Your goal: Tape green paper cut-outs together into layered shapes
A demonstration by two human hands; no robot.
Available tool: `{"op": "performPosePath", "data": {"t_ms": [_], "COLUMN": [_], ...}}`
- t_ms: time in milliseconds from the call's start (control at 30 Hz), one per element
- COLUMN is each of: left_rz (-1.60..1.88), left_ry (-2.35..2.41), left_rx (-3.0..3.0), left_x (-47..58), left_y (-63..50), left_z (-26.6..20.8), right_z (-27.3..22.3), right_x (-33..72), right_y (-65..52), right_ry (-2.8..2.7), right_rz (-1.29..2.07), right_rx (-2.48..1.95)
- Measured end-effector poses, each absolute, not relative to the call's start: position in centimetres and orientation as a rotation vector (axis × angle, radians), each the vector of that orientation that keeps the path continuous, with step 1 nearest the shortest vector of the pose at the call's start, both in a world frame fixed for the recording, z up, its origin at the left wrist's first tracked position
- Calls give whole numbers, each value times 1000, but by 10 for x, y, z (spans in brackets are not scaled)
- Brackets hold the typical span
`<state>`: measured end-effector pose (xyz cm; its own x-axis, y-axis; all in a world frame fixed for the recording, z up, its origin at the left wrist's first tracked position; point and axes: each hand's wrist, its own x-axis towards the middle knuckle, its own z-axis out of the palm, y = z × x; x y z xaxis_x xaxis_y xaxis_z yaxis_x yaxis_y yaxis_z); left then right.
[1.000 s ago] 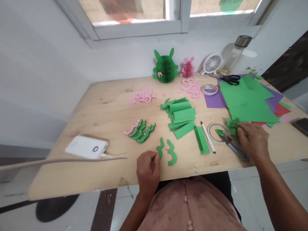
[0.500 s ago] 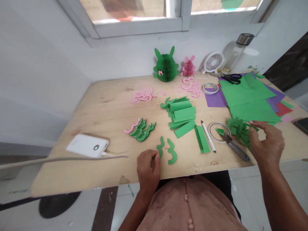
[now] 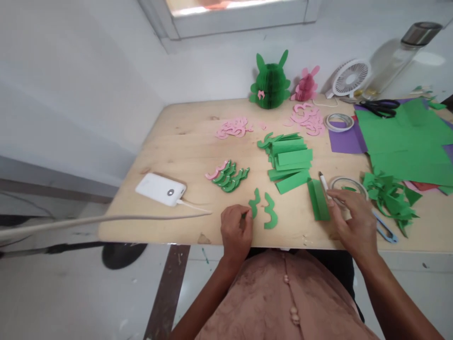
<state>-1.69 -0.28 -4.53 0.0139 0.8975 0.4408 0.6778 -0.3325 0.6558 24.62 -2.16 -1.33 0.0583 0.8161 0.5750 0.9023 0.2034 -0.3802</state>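
The wooden table (image 3: 184, 156) fills the view, pushed against a white wall below a window, its near edge running just under both wrists. Behind the right fingers lies the widest spread — green paper sheets (image 3: 406, 141) over a purple sheet (image 3: 341, 141), with black scissors (image 3: 382, 107) on top, and a small fan (image 3: 350, 78) and a bottle (image 3: 396, 54) at the wall. A green paper rabbit (image 3: 271, 82) and a smaller pink rabbit (image 3: 306, 86) stand at the far edge. A pile of folded green strips (image 3: 288, 160) sits between the two hands and beyond them; a white power bank (image 3: 161, 189) lies well to the left of the left fingers, where the tabletop is mostly bare.

The right hand (image 3: 354, 226) pinches the lower end of a white pen (image 3: 324, 184) between thumb and fingertips, just beside a folded green strip (image 3: 317, 200) and a tape ring (image 3: 348, 185); green scraps (image 3: 391, 198) and a blue-handled cutter (image 3: 384, 229) lie just past its knuckles.

The left hand (image 3: 236, 231) has its fingers curled together, the tips pinching the bottom of a small curved green cutout (image 3: 254, 208) — its twin (image 3: 271, 217) lies just to the right, apart from it. A fan of green curved pieces (image 3: 230, 177) sits beyond the fingertips.
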Motion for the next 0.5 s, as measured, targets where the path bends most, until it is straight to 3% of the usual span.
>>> {"op": "performPosePath", "data": {"t_ms": [500], "left_rz": [1132], "left_ry": [1576], "left_rx": [2018], "left_x": [-21], "left_y": [-4], "left_z": [-42], "right_z": [-29], "right_x": [200], "right_y": [-37], "right_ry": [-1983], "right_rz": [54], "right_rx": [-1443]}}
